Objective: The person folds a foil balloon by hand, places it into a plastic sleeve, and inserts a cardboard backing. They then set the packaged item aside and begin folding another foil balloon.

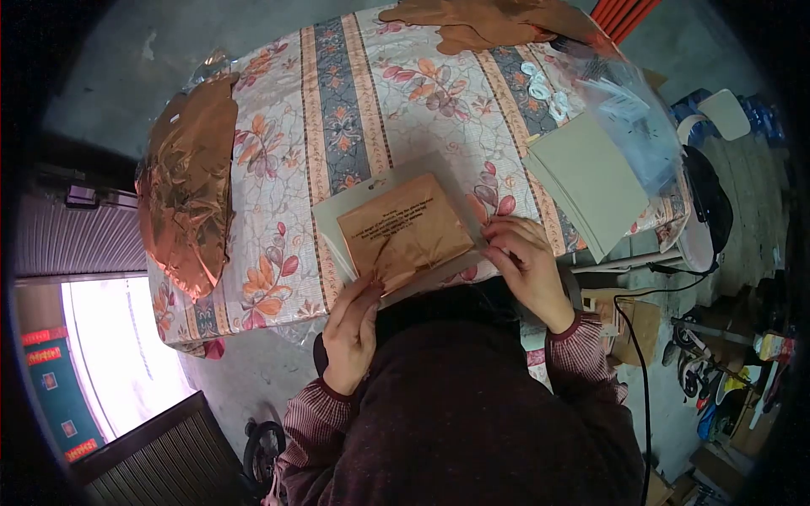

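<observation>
A flat packet (pixel 422 202) lies at the table's near edge, tilted slightly. It has a grey backing, a hang hole at the top and a folded copper-coloured foil sheet (pixel 396 240) with black printed text. My left hand (pixel 350 333) grips its lower left corner, fingers on the front. At its right edge, my right hand (pixel 525 266) pinches the border between thumb and curled fingers. To the right lies a stack of grey-beige cards (pixel 591 181), with clear plastic bags (pixel 629 126) beyond it.
Flat copper foil pieces (pixel 187 185) hang over the table's left side, and more copper foil (pixel 498 24) lies at the far edge. White string bundles (pixel 544 88) sit on the floral tablecloth (pixel 274 143). A black cable (pixel 643 363) runs down at the right, near cluttered shelves (pixel 742 388).
</observation>
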A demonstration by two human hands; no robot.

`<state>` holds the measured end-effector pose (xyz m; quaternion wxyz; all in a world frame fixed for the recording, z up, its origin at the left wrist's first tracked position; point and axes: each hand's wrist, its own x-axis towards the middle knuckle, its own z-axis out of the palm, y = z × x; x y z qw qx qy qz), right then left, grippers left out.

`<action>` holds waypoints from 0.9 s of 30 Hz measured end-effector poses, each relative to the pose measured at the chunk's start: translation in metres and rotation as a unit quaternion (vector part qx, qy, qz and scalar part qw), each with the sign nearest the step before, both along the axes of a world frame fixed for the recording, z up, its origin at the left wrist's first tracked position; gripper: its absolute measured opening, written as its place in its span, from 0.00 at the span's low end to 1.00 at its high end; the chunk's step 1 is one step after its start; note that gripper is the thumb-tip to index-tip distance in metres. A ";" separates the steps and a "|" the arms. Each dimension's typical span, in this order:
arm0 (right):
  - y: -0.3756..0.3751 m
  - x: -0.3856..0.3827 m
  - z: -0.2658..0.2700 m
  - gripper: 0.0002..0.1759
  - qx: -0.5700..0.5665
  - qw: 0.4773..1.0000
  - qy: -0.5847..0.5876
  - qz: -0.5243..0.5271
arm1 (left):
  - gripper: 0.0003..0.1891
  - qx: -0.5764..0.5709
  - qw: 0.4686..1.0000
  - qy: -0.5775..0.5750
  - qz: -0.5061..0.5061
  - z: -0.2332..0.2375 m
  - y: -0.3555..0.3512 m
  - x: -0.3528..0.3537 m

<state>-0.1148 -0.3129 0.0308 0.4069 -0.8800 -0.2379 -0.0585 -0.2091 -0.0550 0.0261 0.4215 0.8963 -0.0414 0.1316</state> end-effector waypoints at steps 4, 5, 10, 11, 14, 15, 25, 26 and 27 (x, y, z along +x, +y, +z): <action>0.014 -0.001 -0.003 0.08 0.014 0.996 -0.005 -0.085 | 0.07 -0.028 0.998 0.026 0.041 0.003 -0.006 0.004; 0.016 -0.001 -0.004 0.08 0.013 0.996 -0.002 -0.086 | 0.07 -0.028 0.998 0.029 0.040 0.005 -0.008 0.006; 0.024 -0.001 0.003 0.11 -0.039 0.988 -0.006 -0.153 | 0.09 0.015 0.998 0.003 0.068 0.004 -0.009 0.008; 0.024 -0.001 0.003 0.11 -0.038 0.987 -0.005 -0.153 | 0.09 0.016 0.998 0.003 0.067 0.003 -0.009 0.006; 0.024 -0.003 0.000 0.11 -0.045 0.985 -0.011 -0.164 | 0.12 0.069 0.996 -0.019 0.047 -0.003 -0.006 0.003; 0.023 -0.003 -0.002 0.10 -0.046 0.985 -0.016 -0.166 | 0.14 0.085 0.996 -0.022 0.011 -0.006 -0.001 0.003; 0.025 -0.025 0.002 0.26 -0.105 0.989 -0.071 0.082 | 0.18 0.141 0.987 -0.016 -0.078 -0.006 0.010 0.000; 0.029 -0.027 0.004 0.28 -0.147 0.983 -0.053 0.096 | 0.18 0.143 0.987 -0.017 -0.078 -0.006 0.011 0.001; 0.029 -0.027 0.005 0.28 -0.148 0.982 -0.059 0.097 | 0.17 0.131 0.989 -0.029 -0.068 -0.006 0.009 0.003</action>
